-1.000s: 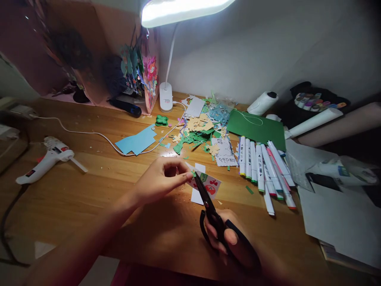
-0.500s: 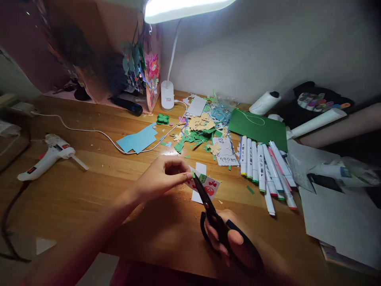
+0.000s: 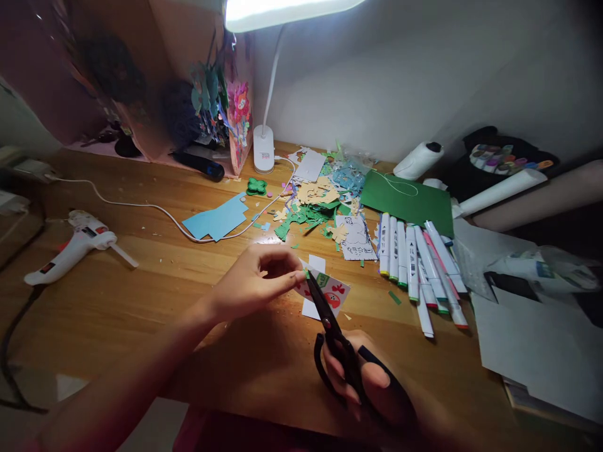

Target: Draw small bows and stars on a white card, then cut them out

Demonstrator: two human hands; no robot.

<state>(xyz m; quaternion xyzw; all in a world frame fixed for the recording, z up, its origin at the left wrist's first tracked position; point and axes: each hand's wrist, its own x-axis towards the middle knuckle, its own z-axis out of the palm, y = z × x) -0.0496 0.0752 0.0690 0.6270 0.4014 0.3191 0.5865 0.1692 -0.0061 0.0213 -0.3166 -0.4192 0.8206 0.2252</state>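
My left hand (image 3: 261, 276) pinches a tiny green paper piece (image 3: 306, 274) between thumb and fingertip. In my right hand (image 3: 355, 370) is a pair of black scissors (image 3: 332, 329), gripped by the handles, with the blade tips right at the green piece. The blades look nearly closed. Just behind them is a white card with red and green drawings (image 3: 336, 295), partly covered by the scissors; I cannot tell if my left fingers touch it. A plain white paper strip (image 3: 316, 265) shows under the card.
Paper scraps (image 3: 315, 201) pile up beyond my hands, near a blue paper (image 3: 219, 216) and a green sheet (image 3: 405, 199). Several markers (image 3: 419, 270) lie at right. A glue gun (image 3: 70, 251) rests at left. The white cable (image 3: 155, 207) crosses the table from the lamp (image 3: 264, 150).
The view has shifted slightly. Both hands, the scissors and the small green piece stay in nearly the same place.
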